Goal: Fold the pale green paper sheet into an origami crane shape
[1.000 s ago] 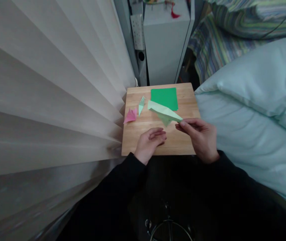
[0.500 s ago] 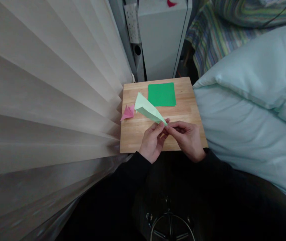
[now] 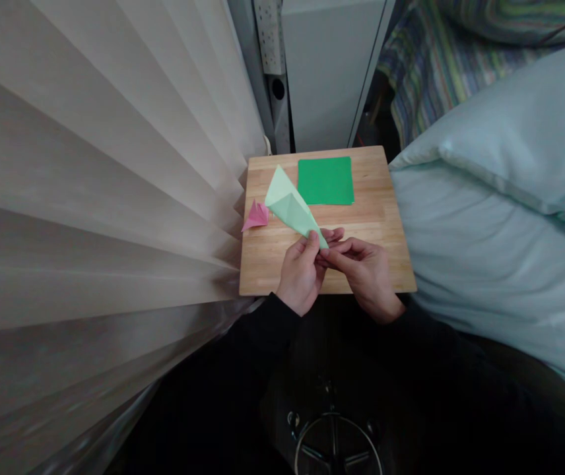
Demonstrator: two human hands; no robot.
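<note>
A pale green folded paper (image 3: 290, 208), long and pointed, is held above the small wooden table (image 3: 376, 218). My left hand (image 3: 299, 274) and my right hand (image 3: 364, 270) meet at its near tip, both pinching it with closed fingers. The wide end of the paper points away toward the table's far left corner. A dark green square sheet (image 3: 325, 181) lies flat at the far side of the table. A small pink folded piece (image 3: 256, 216) lies at the left edge, just beside the held paper.
Pleated beige curtains (image 3: 104, 198) hang tight against the table's left side. A pale blue duvet (image 3: 500, 211) presses against the right side. A grey cabinet (image 3: 325, 66) stands behind the table, with a striped blanket (image 3: 435, 59) further right.
My right hand brought the pale green paper from the right toward the middle. My left hand rose from the table and took its tip too. A small pale folded piece near the pink one is now hidden.
</note>
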